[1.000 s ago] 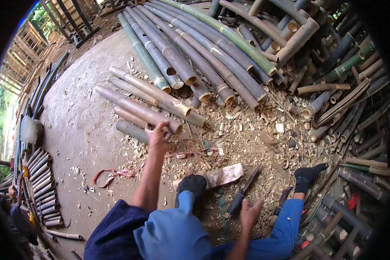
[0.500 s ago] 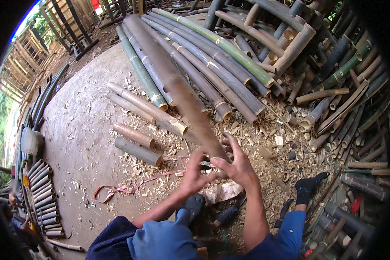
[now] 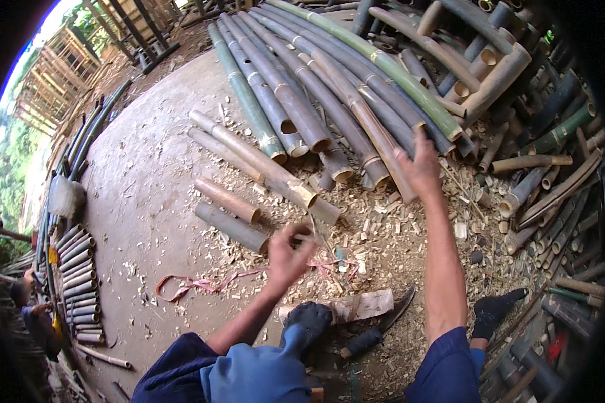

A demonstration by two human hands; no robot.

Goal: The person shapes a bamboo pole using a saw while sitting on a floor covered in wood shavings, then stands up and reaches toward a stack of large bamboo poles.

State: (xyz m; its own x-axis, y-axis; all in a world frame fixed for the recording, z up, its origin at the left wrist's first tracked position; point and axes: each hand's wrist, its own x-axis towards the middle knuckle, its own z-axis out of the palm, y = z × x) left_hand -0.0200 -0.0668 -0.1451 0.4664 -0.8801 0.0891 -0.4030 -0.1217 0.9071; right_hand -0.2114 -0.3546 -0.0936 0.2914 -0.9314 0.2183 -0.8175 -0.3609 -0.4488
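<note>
My right hand (image 3: 423,168) reaches out to the pile and closes on a brown bamboo pole (image 3: 383,144) near its front end, thumb on the near side, fingertips over the far side. Nearer to me, my left hand (image 3: 290,258) hangs above the chips with nothing in it, its fingers loosely bent apart and slightly blurred. Just left of it lie a short grey bamboo piece (image 3: 230,227) and a short brown bamboo piece (image 3: 227,199). A grey-brown pole (image 3: 296,101) rests on the pile beside a grey pole with a notch (image 3: 265,94).
A wooden block (image 3: 363,307) lies by my sock-covered foot (image 3: 309,321), with a curved knife (image 3: 383,329) to its right. Pink ribbon (image 3: 202,285) trails over the chips. Bamboo frames (image 3: 477,74) stand at the far right. At the far left is another person (image 3: 37,312).
The brown pole that both hands held raised is let go and lies on the pile. My right hand has moved forward and right onto another pole; the left has drawn back slightly.
</note>
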